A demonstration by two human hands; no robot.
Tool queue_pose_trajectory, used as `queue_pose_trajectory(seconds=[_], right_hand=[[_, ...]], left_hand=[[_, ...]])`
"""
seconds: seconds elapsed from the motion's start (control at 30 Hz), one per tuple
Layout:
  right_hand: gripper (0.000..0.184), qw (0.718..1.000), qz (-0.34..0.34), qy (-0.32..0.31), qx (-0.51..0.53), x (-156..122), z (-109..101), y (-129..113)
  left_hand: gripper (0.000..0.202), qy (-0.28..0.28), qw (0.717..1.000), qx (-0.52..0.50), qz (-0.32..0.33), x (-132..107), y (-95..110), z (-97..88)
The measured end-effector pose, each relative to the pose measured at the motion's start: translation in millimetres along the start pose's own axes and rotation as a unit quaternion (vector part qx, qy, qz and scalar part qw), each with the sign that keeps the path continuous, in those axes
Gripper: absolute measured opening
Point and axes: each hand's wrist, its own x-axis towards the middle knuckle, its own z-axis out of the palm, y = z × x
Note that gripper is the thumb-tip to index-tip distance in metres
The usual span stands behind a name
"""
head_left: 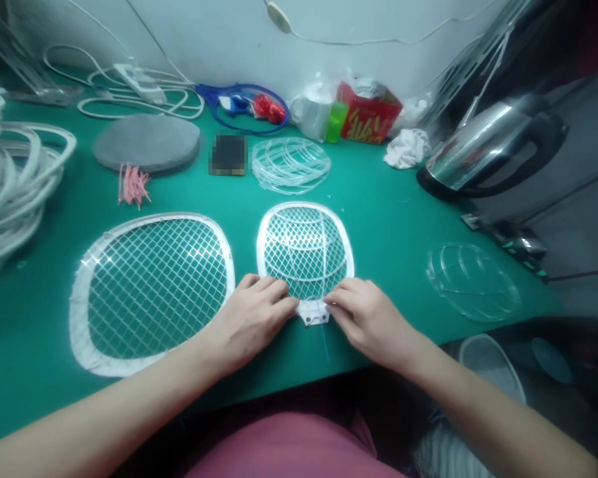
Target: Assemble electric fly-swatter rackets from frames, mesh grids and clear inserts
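On the green bench mat [393, 219], what did the hands have?

"Both lay at the near end of a white-rimmed oval mesh head [305, 249]; the left hand [246, 325] came in from one side of its small white tab [312, 313], the right hand [371, 322] from the other; their fingertips sat just apart, with the tab between them."

"Were they clamped on it?"

"I couldn't tell; the fingers touched the head at the tab, but whether they gripped it or only rested there didn't show."

"Where did the mesh head lie?"

"Flat on the mat, close to the near edge; a thin blue wire [323, 342] ran down from the tab."

"What was around it?"

"Just beside it, on the person's left, lay a larger mesh frame [152, 292] with a wide white rim; well to the right lay a clear plastic lattice [473, 282]; behind them sat a bundle of clear plastic rings [292, 166], a dark square object [228, 154] too blurred to name, a grey round pad [146, 143] and a bunch of pink wires [134, 186]; white frames [14, 186] were stacked at the far left; a steel kettle [493, 146], a red box [369, 113] and a white mug [311, 109] stood farther back."
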Motion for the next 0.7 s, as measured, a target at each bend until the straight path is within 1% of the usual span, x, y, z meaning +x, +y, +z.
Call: queue_pose_trajectory(seconds=[0.07, 0.13, 0.17, 0.2, 0.27, 0.33, 0.37, 0.43, 0.5, 0.53, 0.57, 0.63, 0.67, 0.7], right_hand=[[0.012, 0.994, 0.085, 0.042, 0.045, -8.2, 6.9, 3.5], [0.006, 0.988, 0.123, 0.060, 0.067, -16.6, 17.1, 3.5], [0.005, 0.987, 0.128, 0.071, 0.068, -20.0, 22.5, 2.5], [0.008, 0.986, 0.128, 0.080, 0.065, -22.7, 27.6, 1.0], [0.017, 0.988, 0.119, 0.087, 0.050, -26.0, 35.3, -2.3], [0.021, 0.991, 0.104, 0.082, 0.014, -27.0, 37.3, -4.6], [0.022, 0.992, 0.096, 0.076, -0.007, -26.6, 35.5, -4.5], [0.021, 0.997, 0.068, 0.044, -0.012, -23.1, 25.5, -0.6], [0.017, 0.998, 0.039, 0.011, 0.057, -14.7, 8.7, 10.0], [0.015, 0.994, 0.035, 0.017, 0.100, -8.1, -0.8, 17.6], [0.014, 0.989, 0.040, 0.041, 0.133, 0.3, -9.9, 26.5], [0.015, 0.979, 0.065, 0.128, 0.145, 22.9, -23.8, 45.9], [0.018, 0.976, 0.068, 0.165, 0.126, 37.0, -27.7, 55.4], [0.022, 0.977, 0.055, 0.182, 0.100, 52.8, -29.3, 64.0]], left_hand=[[0.025, 0.011, 1.000, 0.009, -0.022, 8.7, 5.7, 1.5], [0.026, 0.013, 0.999, -0.005, -0.041, 20.9, 9.9, 0.2], [0.026, 0.008, 0.999, -0.023, -0.046, 27.9, 10.9, -1.0], [0.026, -0.003, 0.998, -0.046, -0.049, 35.1, 11.5, -2.1], [0.023, -0.044, 0.993, -0.093, -0.058, 48.9, 11.5, -2.7], [0.020, -0.095, 0.985, -0.122, -0.077, 58.9, 11.8, -0.8], [0.018, -0.111, 0.982, -0.123, -0.088, 61.7, 12.6, 0.5], [0.016, -0.111, 0.984, -0.107, -0.093, 63.0, 15.6, 1.9], [0.014, -0.102, 0.987, -0.096, -0.080, 60.1, 18.6, -0.4], [0.014, -0.107, 0.987, -0.101, -0.072, 58.3, 18.9, -3.3], [0.015, -0.123, 0.983, -0.118, -0.061, 56.7, 17.5, -7.0], [0.019, -0.156, 0.973, -0.167, -0.044, 56.5, 8.0, -16.1], [0.021, -0.152, 0.971, -0.177, -0.050, 58.3, -0.7, -20.5], [0.021, -0.132, 0.975, -0.165, -0.069, 61.5, -11.9, -24.0]])
